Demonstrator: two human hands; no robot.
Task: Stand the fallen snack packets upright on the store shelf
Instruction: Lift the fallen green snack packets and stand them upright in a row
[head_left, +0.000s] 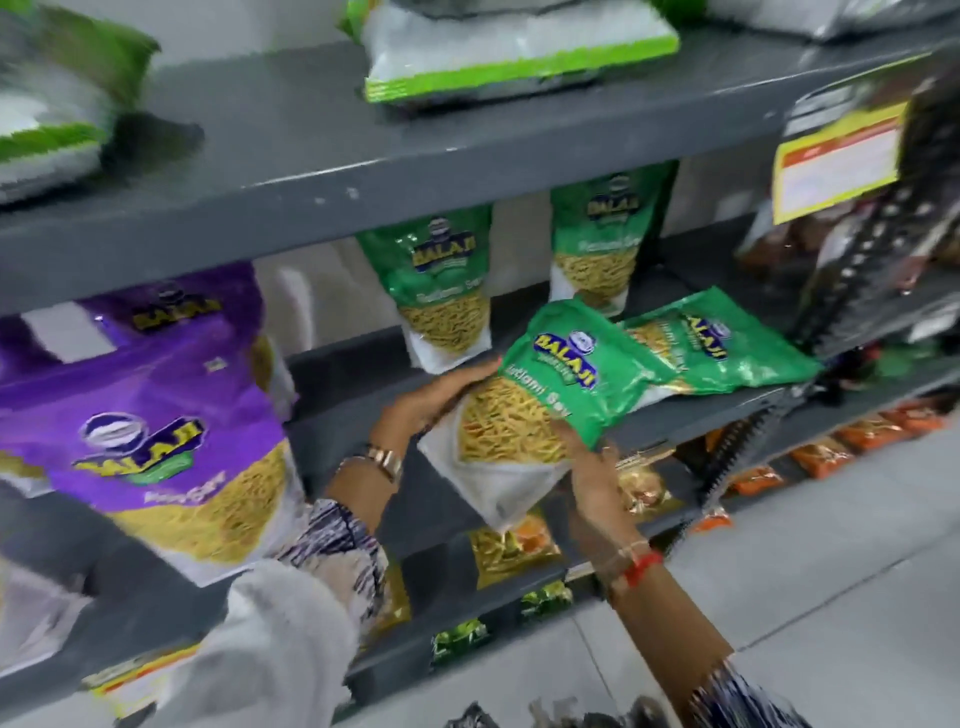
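Observation:
Both my hands hold one green snack packet (545, 395), tilted, in front of the middle shelf (691, 410). My left hand (431, 400) grips its left edge; my right hand (597, 488) holds its lower right corner. Behind it another green packet (727, 348) lies flat on the shelf. Two more green packets stand upright further back, one (441, 291) on the left and one (605, 244) on the right.
A large purple packet (156, 415) leans at the left of the same shelf. White-and-green bags (514, 47) lie on the shelf above. A yellow price tag (836, 161) hangs at right. Lower shelves hold yellow and orange packets (815, 452). Grey floor shows at the right.

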